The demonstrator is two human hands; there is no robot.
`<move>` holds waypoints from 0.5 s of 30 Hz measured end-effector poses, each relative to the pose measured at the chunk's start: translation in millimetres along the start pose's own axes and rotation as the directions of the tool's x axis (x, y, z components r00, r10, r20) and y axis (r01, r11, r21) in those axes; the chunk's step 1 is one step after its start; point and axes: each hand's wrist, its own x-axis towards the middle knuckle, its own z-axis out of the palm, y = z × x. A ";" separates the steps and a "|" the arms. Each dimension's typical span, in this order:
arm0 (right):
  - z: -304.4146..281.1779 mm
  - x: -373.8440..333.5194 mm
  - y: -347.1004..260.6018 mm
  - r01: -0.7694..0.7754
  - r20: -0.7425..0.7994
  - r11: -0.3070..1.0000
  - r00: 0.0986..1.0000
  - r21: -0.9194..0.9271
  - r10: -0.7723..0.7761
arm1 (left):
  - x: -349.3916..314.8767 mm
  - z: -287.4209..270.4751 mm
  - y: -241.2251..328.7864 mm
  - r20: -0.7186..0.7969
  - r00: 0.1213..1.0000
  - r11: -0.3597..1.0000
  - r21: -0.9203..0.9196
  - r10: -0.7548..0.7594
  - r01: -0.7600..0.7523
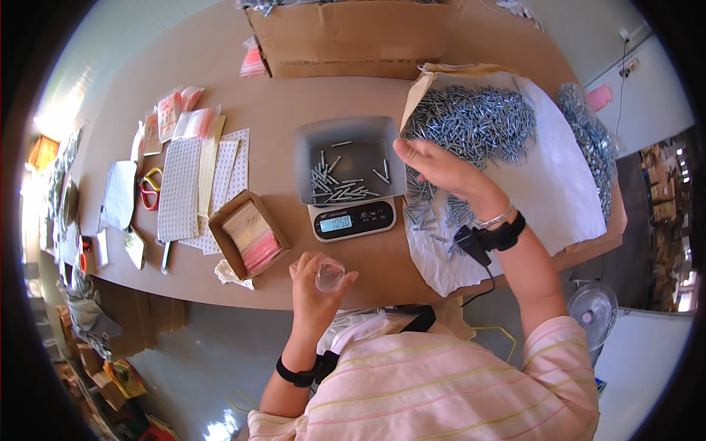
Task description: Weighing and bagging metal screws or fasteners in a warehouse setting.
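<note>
My left hand is at the table's near edge, its fingers and thumb curled round a small clear plastic bag with a rounded open mouth. Over the right rim of a grey plastic bin is my right hand. Its fingers are bent together; whatever they hold is hidden. Several metal screws lie loose in the bin, which rests on a digital scale with a lit display. Beneath my right hand and beyond it spreads a big heap of similar screws on a white sheet.
Left of the scale, a small cardboard box holds pink-edged bags. Farther left lie dotted sheets, red-and-yellow scissors and filled packets. A large carton stands at the back. A fan is at the lower right.
</note>
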 end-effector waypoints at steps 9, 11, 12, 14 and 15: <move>34.5 -1.5 6.7 0.331 -0.087 0.942 0.938 -0.053 -0.335 | 13.5 3.1 -2.8 -0.110 0.992 0.998 -0.028 -0.055 0.053; 43.2 -24.3 -6.1 0.427 -0.213 0.897 0.892 0.109 -0.399 | 14.1 7.9 -3.0 -0.155 0.986 0.999 -0.016 -0.054 0.052; 46.9 -40.4 -22.9 0.489 -0.196 0.872 0.855 -0.007 -0.480 | 13.5 11.1 -6.6 -0.181 0.982 0.999 -0.001 -0.046 0.047; 51.3 -69.6 -45.1 0.543 -0.168 0.828 0.811 -0.138 -0.560 | 16.0 18.9 -3.4 -0.205 0.978 0.999 -0.003 -0.035 0.035; 54.9 -80.4 -49.1 0.568 -0.116 0.790 0.790 -0.231 -0.602 | 17.5 22.7 0.2 -0.226 0.973 0.999 0.020 -0.043 0.049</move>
